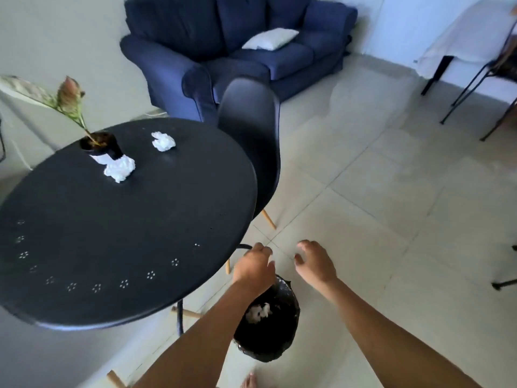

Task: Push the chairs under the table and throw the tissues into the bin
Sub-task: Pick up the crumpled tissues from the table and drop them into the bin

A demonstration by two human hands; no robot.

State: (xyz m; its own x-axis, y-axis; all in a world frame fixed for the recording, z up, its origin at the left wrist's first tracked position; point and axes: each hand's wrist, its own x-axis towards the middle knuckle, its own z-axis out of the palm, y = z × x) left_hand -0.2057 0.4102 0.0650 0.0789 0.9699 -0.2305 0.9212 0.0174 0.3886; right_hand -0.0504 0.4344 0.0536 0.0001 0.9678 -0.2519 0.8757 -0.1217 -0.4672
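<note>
Both grips hung loosely open and empty over the floor, the left hand (254, 266) above the bin (267, 326), which already held one tissue (258, 312). Two crumpled tissues (119, 170) (163, 141) lay at eleven o'clock on the bench (126, 233); each is best pinched whole and released directly over the bin, and one chair (251, 135) was seen tucked in.

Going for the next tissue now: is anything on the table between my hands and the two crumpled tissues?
Nothing visible blocks the way. The bare table top lies between the left hand and both tissues. The near tissue touches the plant pot on its far side; the far tissue sits alone.
</note>
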